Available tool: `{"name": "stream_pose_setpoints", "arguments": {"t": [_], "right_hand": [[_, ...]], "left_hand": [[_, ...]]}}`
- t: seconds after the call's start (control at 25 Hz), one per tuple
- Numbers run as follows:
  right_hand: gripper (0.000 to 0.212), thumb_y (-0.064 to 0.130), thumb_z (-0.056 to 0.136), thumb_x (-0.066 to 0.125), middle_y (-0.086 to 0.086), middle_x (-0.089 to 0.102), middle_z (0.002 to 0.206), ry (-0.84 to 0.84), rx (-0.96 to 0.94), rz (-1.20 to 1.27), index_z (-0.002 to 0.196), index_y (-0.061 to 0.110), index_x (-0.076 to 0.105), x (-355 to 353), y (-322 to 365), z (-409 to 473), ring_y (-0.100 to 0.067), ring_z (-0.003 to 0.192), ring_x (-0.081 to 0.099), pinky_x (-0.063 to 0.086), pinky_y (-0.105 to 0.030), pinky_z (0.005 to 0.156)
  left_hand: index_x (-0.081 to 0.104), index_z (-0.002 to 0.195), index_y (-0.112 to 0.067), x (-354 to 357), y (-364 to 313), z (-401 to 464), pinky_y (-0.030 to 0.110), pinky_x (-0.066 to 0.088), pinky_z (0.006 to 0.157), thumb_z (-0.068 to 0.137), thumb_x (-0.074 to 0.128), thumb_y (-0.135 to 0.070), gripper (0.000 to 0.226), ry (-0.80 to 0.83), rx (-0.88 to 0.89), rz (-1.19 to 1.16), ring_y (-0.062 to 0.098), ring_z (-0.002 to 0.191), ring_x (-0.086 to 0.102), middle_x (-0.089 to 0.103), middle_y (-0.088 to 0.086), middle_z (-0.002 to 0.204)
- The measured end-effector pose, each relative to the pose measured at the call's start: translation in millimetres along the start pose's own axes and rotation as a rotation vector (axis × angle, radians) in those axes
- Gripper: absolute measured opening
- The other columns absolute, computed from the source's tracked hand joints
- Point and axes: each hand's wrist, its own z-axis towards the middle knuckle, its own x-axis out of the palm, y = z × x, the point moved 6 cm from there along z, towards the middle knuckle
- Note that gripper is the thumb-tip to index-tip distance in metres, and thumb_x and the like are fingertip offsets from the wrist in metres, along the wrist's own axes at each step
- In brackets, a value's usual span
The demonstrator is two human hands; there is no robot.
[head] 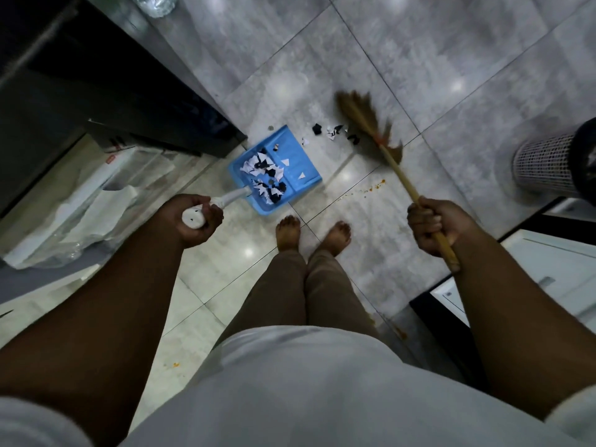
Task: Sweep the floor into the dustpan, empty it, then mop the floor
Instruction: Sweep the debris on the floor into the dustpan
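Observation:
A blue dustpan [300,162] lies on the grey tiled floor [403,59], holding several black and white paper scraps. My left hand [192,219] grips its white handle [225,201]. My right hand [430,222] grips the wooden stick of a grass broom [364,116], whose blurred brown head is on the floor to the right of the pan. Between the pan's open edge and the broom head lie loose black and white scraps [332,132]. Small orange crumbs [371,188] dot the tile right of the pan.
A dark cabinet [96,91] runs along the left, with white plastic bags [90,201] at its foot. A white mesh bin [548,159] stands at the right edge. White furniture [548,262] is at lower right. My bare feet [312,233] are just behind the dustpan.

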Motion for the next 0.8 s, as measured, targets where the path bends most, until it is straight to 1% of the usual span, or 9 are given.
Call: {"name": "stream_pose_setpoints", "arguments": {"t": [0.08, 0.16, 0.28, 0.4, 0.52, 0.56, 0.64, 0.72, 0.8], "right_hand": [[0.037, 0.028, 0.103, 0.034, 0.008, 0.031, 0.042, 0.023, 0.045, -0.037, 0.070, 0.013, 0.041, 11, -25, -2, -0.004, 0.024, 0.028, 0.022, -0.013, 0.024], [0.035, 0.027, 0.103, 0.035, 0.007, 0.032, 0.042, 0.055, 0.093, -0.069, 0.073, 0.012, 0.043, 15, -49, -12, -0.004, 0.024, 0.028, 0.019, -0.011, 0.023], [0.025, 0.028, 0.094, 0.046, 0.006, 0.033, 0.046, 0.115, 0.165, -0.107, 0.077, 0.011, 0.048, 3, -74, -49, -0.003, 0.025, 0.030, 0.020, -0.012, 0.021], [0.020, 0.029, 0.088, 0.052, 0.007, 0.033, 0.048, 0.140, 0.167, -0.126, 0.077, 0.012, 0.050, -15, -76, -83, -0.001, 0.030, 0.019, 0.021, -0.013, 0.020], [0.018, 0.025, 0.079, 0.061, 0.011, 0.024, 0.052, 0.107, 0.097, -0.141, 0.074, 0.012, 0.050, -22, -54, -86, -0.001, 0.037, 0.012, 0.019, -0.012, 0.020], [0.018, 0.025, 0.079, 0.061, 0.010, 0.023, 0.051, 0.088, 0.072, -0.150, 0.073, 0.013, 0.049, -21, -46, -79, -0.001, 0.038, 0.012, 0.019, -0.011, 0.021], [0.019, 0.026, 0.087, 0.050, 0.008, 0.030, 0.044, 0.042, 0.039, -0.168, 0.073, 0.014, 0.044, -16, -34, -59, -0.002, 0.036, 0.012, 0.018, -0.011, 0.022], [0.030, 0.027, 0.098, 0.039, 0.008, 0.033, 0.041, 0.000, 0.048, -0.173, 0.071, 0.015, 0.040, -7, -35, -38, -0.004, 0.027, 0.019, 0.019, -0.011, 0.023], [0.042, 0.029, 0.104, 0.032, 0.007, 0.031, 0.039, -0.020, 0.097, -0.180, 0.065, 0.014, 0.040, 1, -51, -24, -0.003, 0.024, 0.026, 0.018, -0.012, 0.023]], "left_hand": [[0.045, 0.106, 0.011, 3, -2, 3, 0.015, 0.044, 0.035, 0.087, 0.049, -0.010, 0.028, -0.009, -0.004, -0.031, 0.015, 0.033, 0.050, 0.048, 0.011, 0.052], [0.046, 0.105, 0.011, 2, -1, 3, 0.016, 0.044, 0.034, 0.074, 0.052, -0.005, 0.036, -0.007, -0.010, -0.034, 0.015, 0.033, 0.050, 0.048, 0.011, 0.053], [0.046, 0.107, 0.010, -2, 2, 3, 0.015, 0.044, 0.037, 0.070, 0.053, -0.005, 0.040, 0.013, -0.012, -0.044, 0.014, 0.035, 0.050, 0.049, 0.009, 0.055], [0.047, 0.106, 0.008, -8, 6, 1, 0.016, 0.045, 0.037, 0.067, 0.059, -0.001, 0.041, 0.025, -0.013, -0.033, 0.013, 0.037, 0.051, 0.050, 0.008, 0.056], [0.046, 0.105, 0.005, -18, 9, -3, 0.016, 0.045, 0.037, 0.067, 0.060, -0.002, 0.042, 0.030, -0.010, -0.034, 0.012, 0.037, 0.052, 0.050, 0.008, 0.056], [0.046, 0.106, 0.005, -22, 11, -5, 0.016, 0.045, 0.036, 0.063, 0.063, 0.000, 0.046, 0.036, -0.006, -0.040, 0.012, 0.037, 0.052, 0.050, 0.008, 0.056], [0.046, 0.106, 0.006, -32, 13, -8, 0.016, 0.045, 0.035, 0.047, 0.067, 0.008, 0.062, 0.053, -0.004, -0.055, 0.012, 0.037, 0.052, 0.050, 0.009, 0.056], [0.046, 0.103, 0.007, -42, 16, -10, 0.017, 0.045, 0.035, 0.036, 0.074, 0.015, 0.073, 0.091, 0.000, -0.085, 0.011, 0.037, 0.051, 0.049, 0.009, 0.057], [0.047, 0.100, 0.009, -47, 20, -9, 0.015, 0.044, 0.035, 0.023, 0.079, 0.023, 0.085, 0.129, -0.004, -0.102, 0.010, 0.036, 0.050, 0.049, 0.009, 0.057]]}}
